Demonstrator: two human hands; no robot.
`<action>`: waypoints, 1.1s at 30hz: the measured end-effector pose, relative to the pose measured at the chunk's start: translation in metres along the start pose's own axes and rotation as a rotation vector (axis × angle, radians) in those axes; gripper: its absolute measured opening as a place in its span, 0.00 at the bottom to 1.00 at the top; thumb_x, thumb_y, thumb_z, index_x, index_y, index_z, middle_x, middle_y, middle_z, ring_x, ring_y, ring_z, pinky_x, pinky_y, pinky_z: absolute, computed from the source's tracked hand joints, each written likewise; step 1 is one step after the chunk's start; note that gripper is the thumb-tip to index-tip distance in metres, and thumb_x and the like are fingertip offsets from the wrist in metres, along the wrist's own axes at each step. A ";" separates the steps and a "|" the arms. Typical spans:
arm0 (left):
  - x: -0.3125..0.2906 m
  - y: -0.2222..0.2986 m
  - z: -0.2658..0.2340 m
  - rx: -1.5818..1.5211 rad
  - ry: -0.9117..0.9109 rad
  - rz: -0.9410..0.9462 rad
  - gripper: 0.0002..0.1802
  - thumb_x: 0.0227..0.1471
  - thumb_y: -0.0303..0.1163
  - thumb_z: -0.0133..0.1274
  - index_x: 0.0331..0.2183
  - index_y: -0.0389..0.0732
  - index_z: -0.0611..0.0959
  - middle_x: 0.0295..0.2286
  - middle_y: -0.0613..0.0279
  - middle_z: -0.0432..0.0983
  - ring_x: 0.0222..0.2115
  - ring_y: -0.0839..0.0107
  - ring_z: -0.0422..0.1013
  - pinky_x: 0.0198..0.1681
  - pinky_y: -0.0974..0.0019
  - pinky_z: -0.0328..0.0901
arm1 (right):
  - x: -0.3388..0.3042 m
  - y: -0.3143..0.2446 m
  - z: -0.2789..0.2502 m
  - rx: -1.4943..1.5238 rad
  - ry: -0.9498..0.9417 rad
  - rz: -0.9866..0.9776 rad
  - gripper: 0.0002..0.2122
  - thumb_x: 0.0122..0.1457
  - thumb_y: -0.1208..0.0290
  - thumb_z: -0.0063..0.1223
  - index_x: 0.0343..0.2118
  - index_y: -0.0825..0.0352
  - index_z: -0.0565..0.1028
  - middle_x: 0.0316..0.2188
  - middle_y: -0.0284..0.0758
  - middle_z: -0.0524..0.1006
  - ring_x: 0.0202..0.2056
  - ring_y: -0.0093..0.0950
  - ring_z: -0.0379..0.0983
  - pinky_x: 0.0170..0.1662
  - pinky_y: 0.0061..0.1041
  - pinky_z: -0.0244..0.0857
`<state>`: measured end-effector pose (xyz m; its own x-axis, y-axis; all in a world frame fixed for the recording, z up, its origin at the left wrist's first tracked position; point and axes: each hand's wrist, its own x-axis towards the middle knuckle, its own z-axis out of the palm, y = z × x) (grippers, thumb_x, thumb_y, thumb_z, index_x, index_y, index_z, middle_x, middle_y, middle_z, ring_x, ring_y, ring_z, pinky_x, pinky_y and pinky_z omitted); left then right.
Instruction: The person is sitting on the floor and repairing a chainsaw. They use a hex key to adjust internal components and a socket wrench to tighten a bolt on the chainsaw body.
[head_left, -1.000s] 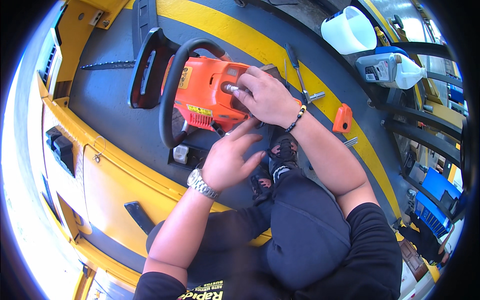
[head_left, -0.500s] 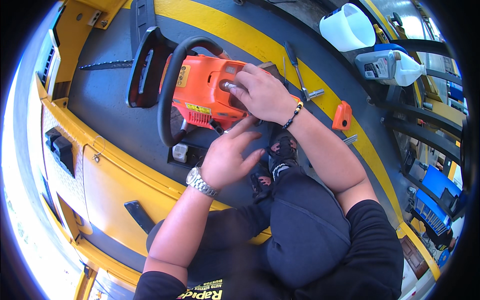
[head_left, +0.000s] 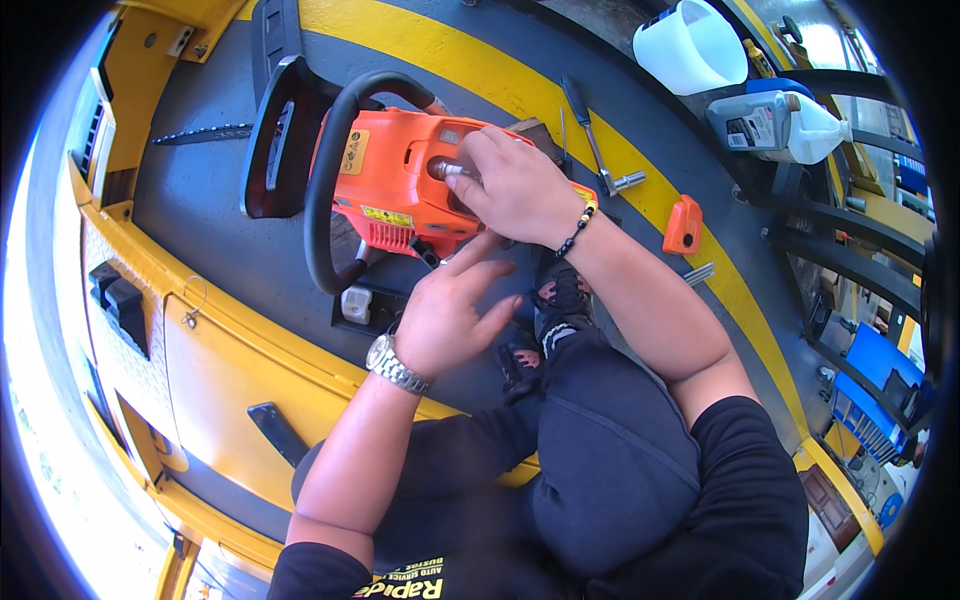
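Observation:
An orange chainsaw [head_left: 375,205] stands on the grey floor, its black front handle [head_left: 335,180] and hand guard [head_left: 272,150] toward the left and its bar and chain [head_left: 205,135] beyond them. Over the top of its body, my right hand [head_left: 515,190] pinches a small metal-and-white spark plug [head_left: 452,169] at a round opening. My left hand [head_left: 455,310] is open beside the near side of the saw, thumb apart and fingers stretched toward the rear; whether its fingertips touch the saw is hidden under my right hand.
Right of the saw lie a ratchet with a socket [head_left: 600,150], a loose orange cover [head_left: 683,225] and thin metal rods [head_left: 699,274]. A white bucket [head_left: 690,50] and plastic jugs [head_left: 755,122] stand at the far right. A phone [head_left: 277,432] rests on the yellow ledge [head_left: 225,385].
The view has shifted slightly, with the saw and hands a little further left. My right hand keeps its pinch on the spark plug, and my left hand stays open near the saw.

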<state>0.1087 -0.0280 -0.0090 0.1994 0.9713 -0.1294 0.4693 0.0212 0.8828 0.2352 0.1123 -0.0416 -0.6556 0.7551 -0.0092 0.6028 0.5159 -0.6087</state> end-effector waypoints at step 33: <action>-0.006 -0.018 -0.015 -0.350 0.308 -0.081 0.13 0.55 0.17 0.58 0.44 0.35 0.81 0.33 0.63 0.82 0.31 0.79 0.75 0.38 0.75 0.69 | -0.261 0.170 -0.069 -0.245 0.326 0.874 0.09 0.60 0.68 0.54 0.34 0.70 0.77 0.29 0.45 0.81 0.33 0.42 0.80 0.38 0.37 0.71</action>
<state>0.0864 -0.0307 -0.0173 -0.1151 0.9871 -0.1110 0.1440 0.1272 0.9814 0.5401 0.0310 -0.0878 0.2061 0.9688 -0.1378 0.9205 -0.2398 -0.3085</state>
